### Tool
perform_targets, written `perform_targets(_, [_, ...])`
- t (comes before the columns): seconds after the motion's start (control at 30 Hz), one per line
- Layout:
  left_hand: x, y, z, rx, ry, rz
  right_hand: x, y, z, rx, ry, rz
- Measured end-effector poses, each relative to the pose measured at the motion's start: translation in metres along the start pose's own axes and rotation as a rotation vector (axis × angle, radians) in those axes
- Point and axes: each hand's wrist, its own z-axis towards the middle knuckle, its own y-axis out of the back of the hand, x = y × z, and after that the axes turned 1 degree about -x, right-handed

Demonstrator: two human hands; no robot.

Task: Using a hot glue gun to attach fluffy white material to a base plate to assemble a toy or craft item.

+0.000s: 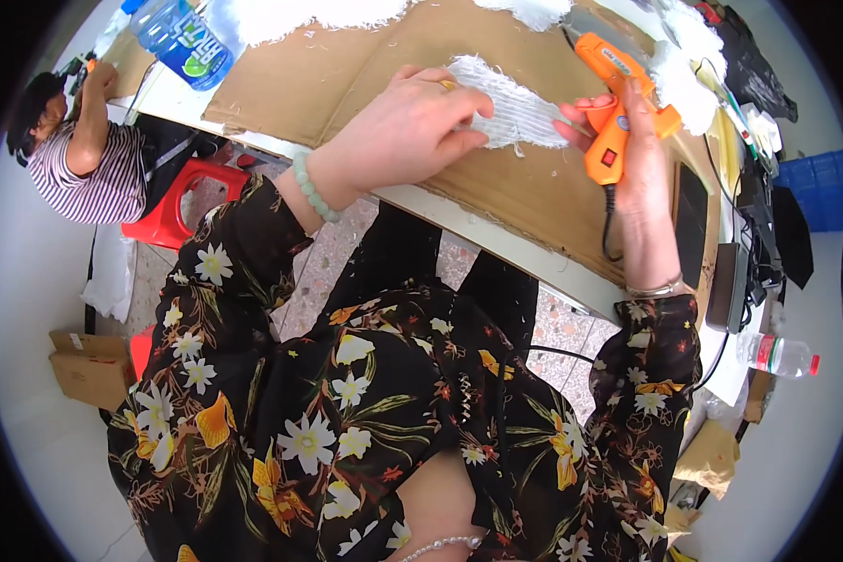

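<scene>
A white, ribbed piece of fabric-like material (520, 108) with frayed edges lies on the brown cardboard (496, 192) covering the table. My left hand (403, 126) rests at its left edge, fingers half bent, with a gap between thumb and index finger; nothing shows in its grip, though part of the fingers' undersides is hidden. On the other side, my right hand (642, 140) is wrapped around an orange glue gun (612, 140), whose red switch faces up. The gun's nose end points toward the far side of the table. Its black cord hangs from the handle.
White fluffy material (300, 17) sits along the table's far side. A blue-capped bottle (183, 47) stands far left. Beyond the left edge, a person in a striped shirt (89, 178) sits near a red stool (183, 201). A clear bottle (782, 357), cords and a blue crate (815, 187) are at right.
</scene>
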Motion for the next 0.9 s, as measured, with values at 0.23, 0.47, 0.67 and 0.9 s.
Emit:
perform_targets(0.23, [0.033, -0.019, 0.021, -0.001, 0.219, -0.163, -0.03, 0.0, -0.009, -0.107, -0.018, 0.159])
perform_targets(0.47, [0.049, -0.022, 0.03, 0.268, 0.056, -0.016, -0.027, -0.001, -0.009, -0.101, -0.028, 0.169])
perform_targets(0.67, [0.026, -0.014, 0.017, 0.211, -0.177, 0.161, -0.026, 0.009, -0.009, -0.109, -0.02, 0.181])
perform_targets(0.9, [0.028, -0.024, 0.052, 0.156, 0.369, -0.308, -0.027, 0.007, -0.009, -0.116, -0.024, 0.233])
